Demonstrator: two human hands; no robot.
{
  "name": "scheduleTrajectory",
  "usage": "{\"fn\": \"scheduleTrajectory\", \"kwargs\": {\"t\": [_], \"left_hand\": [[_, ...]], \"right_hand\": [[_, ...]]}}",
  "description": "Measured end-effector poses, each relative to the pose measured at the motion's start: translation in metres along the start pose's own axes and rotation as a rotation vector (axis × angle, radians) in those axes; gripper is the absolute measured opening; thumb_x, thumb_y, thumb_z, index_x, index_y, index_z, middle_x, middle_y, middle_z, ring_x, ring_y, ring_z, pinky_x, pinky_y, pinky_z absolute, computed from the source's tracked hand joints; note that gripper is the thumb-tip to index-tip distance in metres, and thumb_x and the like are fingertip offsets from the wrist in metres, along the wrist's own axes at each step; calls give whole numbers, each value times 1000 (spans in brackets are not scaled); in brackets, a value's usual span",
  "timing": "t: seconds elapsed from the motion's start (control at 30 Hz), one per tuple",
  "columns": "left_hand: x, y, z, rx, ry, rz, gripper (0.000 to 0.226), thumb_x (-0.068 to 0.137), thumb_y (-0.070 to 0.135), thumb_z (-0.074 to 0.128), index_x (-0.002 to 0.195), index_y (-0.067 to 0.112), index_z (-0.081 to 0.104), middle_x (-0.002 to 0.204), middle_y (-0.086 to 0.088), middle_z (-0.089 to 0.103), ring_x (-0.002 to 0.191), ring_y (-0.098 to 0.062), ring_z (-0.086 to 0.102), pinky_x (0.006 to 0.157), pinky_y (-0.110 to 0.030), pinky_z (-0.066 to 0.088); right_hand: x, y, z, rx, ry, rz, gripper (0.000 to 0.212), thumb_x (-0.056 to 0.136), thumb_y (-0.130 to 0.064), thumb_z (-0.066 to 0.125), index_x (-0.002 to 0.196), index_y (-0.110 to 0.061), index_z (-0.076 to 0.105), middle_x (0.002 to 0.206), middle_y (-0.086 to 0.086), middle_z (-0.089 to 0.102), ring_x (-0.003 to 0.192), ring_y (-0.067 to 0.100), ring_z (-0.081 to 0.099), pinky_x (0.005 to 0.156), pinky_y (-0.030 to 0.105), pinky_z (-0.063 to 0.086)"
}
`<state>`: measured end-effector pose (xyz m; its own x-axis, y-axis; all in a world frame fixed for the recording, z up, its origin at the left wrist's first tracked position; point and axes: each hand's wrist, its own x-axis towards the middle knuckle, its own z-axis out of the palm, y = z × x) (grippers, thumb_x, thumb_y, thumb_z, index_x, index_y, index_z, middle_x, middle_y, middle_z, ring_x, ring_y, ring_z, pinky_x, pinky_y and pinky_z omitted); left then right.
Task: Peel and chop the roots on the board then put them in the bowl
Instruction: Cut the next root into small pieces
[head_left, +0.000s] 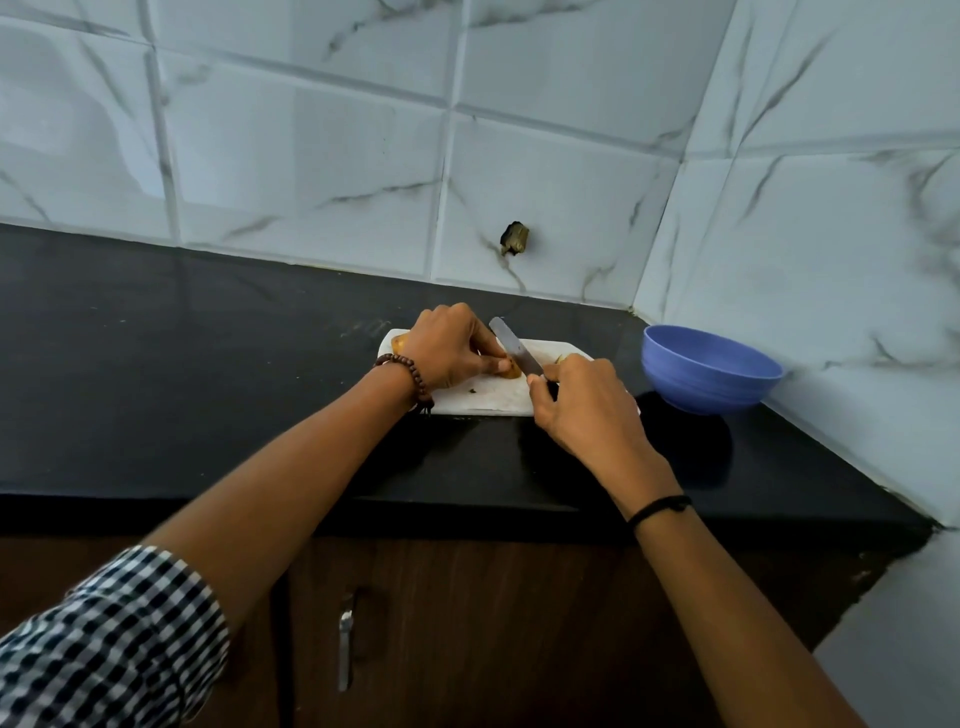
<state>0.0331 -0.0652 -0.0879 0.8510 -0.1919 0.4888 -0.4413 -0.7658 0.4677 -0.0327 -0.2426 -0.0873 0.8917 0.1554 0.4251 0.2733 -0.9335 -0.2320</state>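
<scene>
- The left hand (451, 349) is bent over the far side of the white cutting board (483, 399). Its fingers (485, 340) are curled and pressed close together, and with the thumb they pinch an orange-brown root (514, 370) down onto the board.
- Only the root's end shows past the thumb. An orange bit (400, 343) also shows at the hand's other side, but I cannot tell whether it is the same root.
- The right hand (584, 410) is closed round the handle of a knife (511, 345), the fingers (566, 371) wrapped tight with no gap between them. The handle is almost wholly hidden in the grip.
- The blade slants up and away from the right hand and meets the root just beside the left thumb.
- A pale root piece (563, 357) lies on the board just beyond the right knuckles, and a small dark scrap (472, 389) lies near the board's middle.
- A blue bowl (701, 387) stands upright on the black countertop (208, 364) to the right of the board, near it but apart, by the tiled wall (571, 182).
- There is a beaded bracelet (413, 375) on the left wrist and a black band (660, 509) on the right.
</scene>
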Motion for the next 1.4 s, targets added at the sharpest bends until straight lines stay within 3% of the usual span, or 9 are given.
{"fn": "scheduleTrajectory", "kwargs": {"t": [0.07,0.2,0.53,0.67,0.83,0.93,1.03,1.2,1.4], "left_hand": [[0,0,0,2,6,4,20,74,40,80,88,26,80,85,9,74,81,-9,63,89,-36,51],[-1,-2,3,8,15,-15,21,73,42,80,88,26,80,85,6,75,82,-11,65,92,-39,50],[-3,-6,1,91,8,4,17,78,49,74,90,37,77,88,16,73,81,-7,63,93,-38,47],[-3,-4,5,181,-19,45,22,84,53,65,99,39,70,89,24,65,89,-5,59,98,-41,39],[-2,-3,5,189,-66,43,41,88,47,62,126,31,59,108,17,68,102,-6,58,101,-40,32],[-1,-3,5,193,-79,55,37,89,46,61,123,31,61,109,16,67,104,-6,58,100,-39,32],[-1,-2,4,203,-99,63,28,92,41,58,118,33,65,112,15,67,104,-7,58,99,-38,32],[-2,-1,3,210,-103,84,22,94,38,56,113,34,66,107,15,66,105,-9,57,97,-38,31],[-2,-6,5,269,-54,92,18,92,44,56,103,31,59,90,21,51,100,-7,49,89,-32,28]], "right_hand": [[2,-9,-4,-56,-18,0,27,100,-31,48,103,-9,64,90,6,51,83,27,55,69,33,40],[6,-24,-5,-79,-69,-7,12,98,-18,51,103,-10,57,112,13,59,103,34,59,72,34,37],[-12,-25,-25,-124,-172,-38,20,97,-20,52,114,-10,56,116,12,53,103,34,57,73,36,37],[-20,-17,-37,-158,-178,-42,6,97,-20,53,97,-15,56,97,7,52,81,25,53,67,33,39],[-27,-7,-48,-187,-203,-62,14,96,-24,58,93,-12,63,75,2,51,70,22,56,60,34,43],[-29,-4,-59,-212,-233,-77,18,95,-26,60,96,-10,67,77,5,57,70,23,60,59,35,48],[-31,-2,-71,-213,-249,-79,24,93,-29,61,107,-10,69,94,8,66,78,23,64,73,43,58],[-33,7,-78,-109,-222,-43,27,93,-32,61,104,-12,76,96,8,72,76,21,65,74,44,59],[-28,22,-52,135,-45,62,28,95,-38,56,106,-20,75,83,6,70,59,16,60,52,29,48]]}}
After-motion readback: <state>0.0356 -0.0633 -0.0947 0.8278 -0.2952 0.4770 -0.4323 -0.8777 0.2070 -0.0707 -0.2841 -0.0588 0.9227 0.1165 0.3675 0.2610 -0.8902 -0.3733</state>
